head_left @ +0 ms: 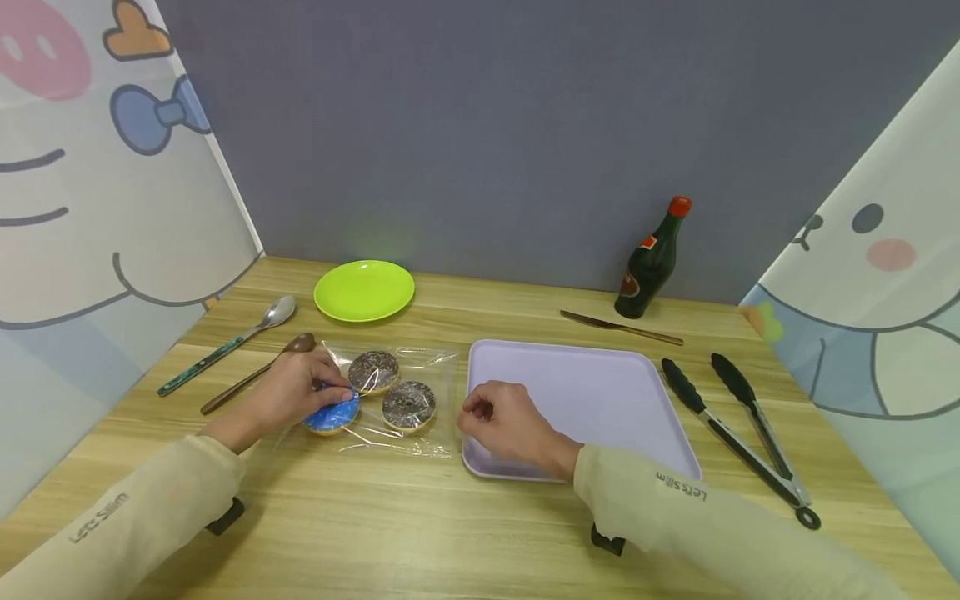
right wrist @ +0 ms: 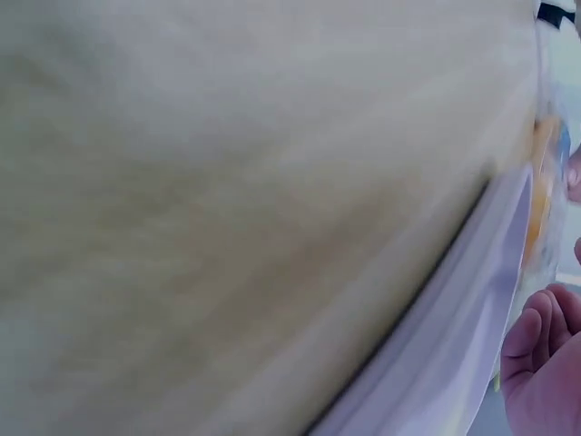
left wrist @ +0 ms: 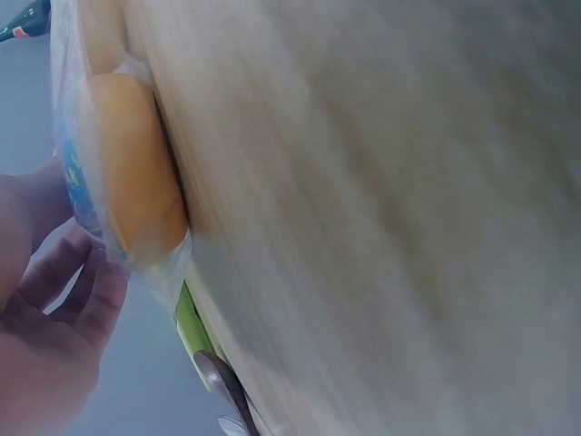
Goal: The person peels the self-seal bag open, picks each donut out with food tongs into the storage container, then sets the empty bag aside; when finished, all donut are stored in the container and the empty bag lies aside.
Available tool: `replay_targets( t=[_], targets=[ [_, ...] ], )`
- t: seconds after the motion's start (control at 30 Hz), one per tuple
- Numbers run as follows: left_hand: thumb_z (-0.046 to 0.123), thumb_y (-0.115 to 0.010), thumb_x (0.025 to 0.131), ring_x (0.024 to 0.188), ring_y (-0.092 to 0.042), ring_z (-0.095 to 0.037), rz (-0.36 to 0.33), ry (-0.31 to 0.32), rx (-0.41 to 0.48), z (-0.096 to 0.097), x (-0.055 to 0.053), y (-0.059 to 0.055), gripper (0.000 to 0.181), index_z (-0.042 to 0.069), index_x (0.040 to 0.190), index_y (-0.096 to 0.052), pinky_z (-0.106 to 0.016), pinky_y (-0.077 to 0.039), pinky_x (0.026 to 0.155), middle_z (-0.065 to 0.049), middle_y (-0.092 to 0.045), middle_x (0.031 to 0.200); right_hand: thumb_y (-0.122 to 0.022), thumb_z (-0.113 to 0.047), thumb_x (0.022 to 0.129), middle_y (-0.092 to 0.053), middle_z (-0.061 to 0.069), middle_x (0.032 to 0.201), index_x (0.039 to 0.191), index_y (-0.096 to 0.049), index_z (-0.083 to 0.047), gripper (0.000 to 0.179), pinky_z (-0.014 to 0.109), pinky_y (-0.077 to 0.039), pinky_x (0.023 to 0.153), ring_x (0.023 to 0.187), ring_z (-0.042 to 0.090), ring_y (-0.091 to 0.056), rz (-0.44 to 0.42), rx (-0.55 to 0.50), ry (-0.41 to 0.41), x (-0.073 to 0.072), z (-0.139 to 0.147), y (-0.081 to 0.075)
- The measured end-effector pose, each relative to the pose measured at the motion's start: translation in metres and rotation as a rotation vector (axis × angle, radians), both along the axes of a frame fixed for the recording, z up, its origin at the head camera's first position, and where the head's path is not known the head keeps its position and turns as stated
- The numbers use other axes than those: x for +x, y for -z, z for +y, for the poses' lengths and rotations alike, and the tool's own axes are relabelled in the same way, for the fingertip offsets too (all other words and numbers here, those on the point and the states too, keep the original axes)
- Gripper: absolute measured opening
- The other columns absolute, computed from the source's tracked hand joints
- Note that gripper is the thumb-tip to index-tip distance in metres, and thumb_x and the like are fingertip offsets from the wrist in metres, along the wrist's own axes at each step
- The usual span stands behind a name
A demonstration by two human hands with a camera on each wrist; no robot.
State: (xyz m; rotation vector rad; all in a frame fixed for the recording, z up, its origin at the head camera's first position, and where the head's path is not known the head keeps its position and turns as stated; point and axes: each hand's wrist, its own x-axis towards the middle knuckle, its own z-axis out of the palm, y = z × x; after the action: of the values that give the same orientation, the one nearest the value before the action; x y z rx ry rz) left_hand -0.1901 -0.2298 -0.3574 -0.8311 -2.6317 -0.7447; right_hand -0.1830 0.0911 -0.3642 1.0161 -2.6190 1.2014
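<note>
My left hand (head_left: 307, 387) pinches a blue-iced doughnut (head_left: 332, 413) through a clear plastic bag (head_left: 433, 367), thumb on top. In the left wrist view, the orange-brown side of the doughnut (left wrist: 141, 173) faces the camera inside the film, with fingers at its edge. Two doughnuts with dark speckled icing, one farther back (head_left: 373, 372) and one to the right (head_left: 408, 406), lie in the same bag. Loosely curled, my right hand (head_left: 510, 421) hovers over the left edge of the lilac tray (head_left: 592, 358), its fingertips close to the bag's right end.
At the left lie a green-handled spoon (head_left: 225, 350) and a brown spoon (head_left: 247, 385). A lime plate (head_left: 363, 290) sits at the back. Behind the tray are a knife (head_left: 618, 327) and a dark bottle with a red cap (head_left: 648, 262). Black-tipped tongs (head_left: 750, 442) lie right of the tray.
</note>
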Motion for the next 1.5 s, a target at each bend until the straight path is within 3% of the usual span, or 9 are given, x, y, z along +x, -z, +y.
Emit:
replay_targets(
  t=[0.17, 0.37, 0.7, 1.0, 1.2, 1.5],
  targets=[
    [0.009, -0.082, 0.074, 0.07, -0.057, -0.008, 0.002, 0.005, 0.004, 0.0, -0.001, 0.001, 0.006, 0.011, 0.077, -0.077, -0.031, -0.051, 0.06, 0.012, -0.062, 0.076, -0.07, -0.014, 0.082, -0.06, -0.006, 0.069, 0.081, -0.071, -0.005, 0.01, 0.022, -0.048, 0.058, 0.062, 0.006, -0.054, -0.01, 0.02, 0.047, -0.017, -0.01, -0.001],
    [0.01, -0.082, 0.074, 0.071, -0.058, -0.008, 0.0, 0.001, -0.003, 0.0, 0.0, 0.001, 0.006, 0.012, 0.077, -0.077, -0.032, -0.052, 0.062, 0.011, -0.062, 0.076, -0.073, -0.021, 0.084, -0.06, -0.007, 0.065, 0.077, -0.07, -0.007, 0.016, 0.023, -0.046, 0.053, 0.055, 0.006, -0.052, -0.067, 0.077, 0.08, -0.025, -0.022, -0.005],
    [0.01, -0.082, 0.074, 0.071, -0.059, -0.008, 0.002, 0.006, -0.006, 0.0, -0.002, 0.001, 0.006, 0.011, 0.077, -0.077, -0.031, -0.052, 0.064, 0.012, -0.063, 0.076, -0.074, -0.023, 0.082, -0.059, -0.008, 0.063, 0.071, -0.069, -0.011, 0.017, 0.022, -0.046, 0.054, 0.055, 0.006, -0.052, -0.051, 0.141, 0.153, -0.042, -0.025, 0.0],
    [0.008, -0.082, 0.072, 0.07, -0.058, -0.008, 0.025, -0.005, -0.015, 0.002, 0.0, 0.001, 0.007, 0.012, 0.075, -0.077, -0.031, -0.051, 0.063, 0.012, -0.063, 0.075, -0.067, -0.008, 0.08, -0.059, -0.008, 0.061, 0.07, -0.071, -0.01, 0.011, 0.022, -0.044, 0.053, 0.054, 0.006, -0.05, -0.055, 0.083, 0.141, -0.044, -0.019, 0.004],
    [0.009, -0.082, 0.073, 0.069, -0.057, -0.007, 0.017, -0.004, -0.014, 0.002, -0.001, 0.001, 0.007, 0.012, 0.076, -0.077, -0.03, -0.05, 0.061, 0.013, -0.061, 0.074, -0.067, -0.008, 0.082, -0.057, -0.006, 0.06, 0.069, -0.07, -0.009, 0.013, 0.023, -0.043, 0.052, 0.056, 0.008, -0.049, -0.131, 0.022, 0.192, -0.043, -0.011, 0.006],
    [0.007, -0.082, 0.073, 0.069, -0.057, -0.007, 0.018, -0.003, 0.009, 0.002, 0.001, 0.0, 0.007, 0.012, 0.076, -0.077, -0.029, -0.05, 0.06, 0.013, -0.062, 0.074, -0.068, -0.008, 0.079, -0.058, -0.006, 0.06, 0.068, -0.07, -0.01, 0.012, 0.024, -0.042, 0.054, 0.058, 0.009, -0.05, -0.17, 0.012, 0.233, -0.044, 0.0, 0.009]
  ],
)
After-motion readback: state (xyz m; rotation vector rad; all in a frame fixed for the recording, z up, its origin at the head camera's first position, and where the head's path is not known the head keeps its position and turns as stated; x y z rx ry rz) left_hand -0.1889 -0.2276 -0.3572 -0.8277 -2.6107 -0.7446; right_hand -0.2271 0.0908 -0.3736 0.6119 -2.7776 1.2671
